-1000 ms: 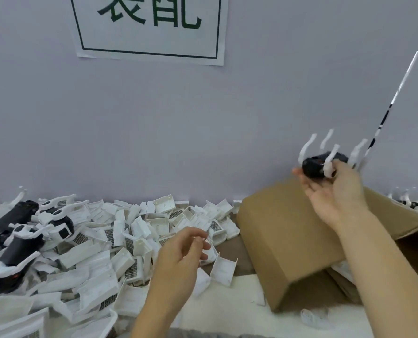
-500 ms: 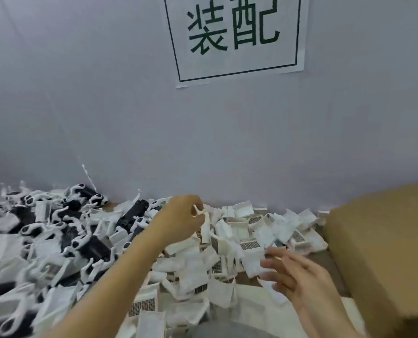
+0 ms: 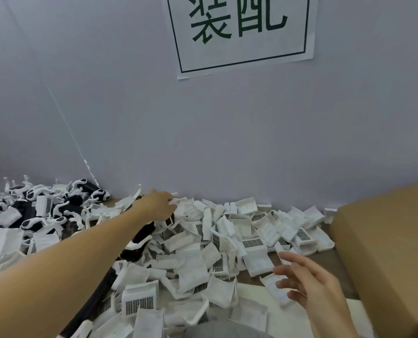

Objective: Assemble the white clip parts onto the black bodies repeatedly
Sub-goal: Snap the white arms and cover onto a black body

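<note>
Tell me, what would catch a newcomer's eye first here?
Probably the heap of white plastic parts spread across the table, running on the left into a jumble of black and white pieces. The left hand reaches into the heap near the wall, while the right hand hovers open beside a cardboard box. Above hangs a white sign with big green characters.

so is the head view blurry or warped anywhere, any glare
Head view: right hand smeared by motion blur, left hand sharper; wide-angle bend tilts the wall sign and wall corner; soft even light, no glare, faint shadows among the white clip parts.
</note>
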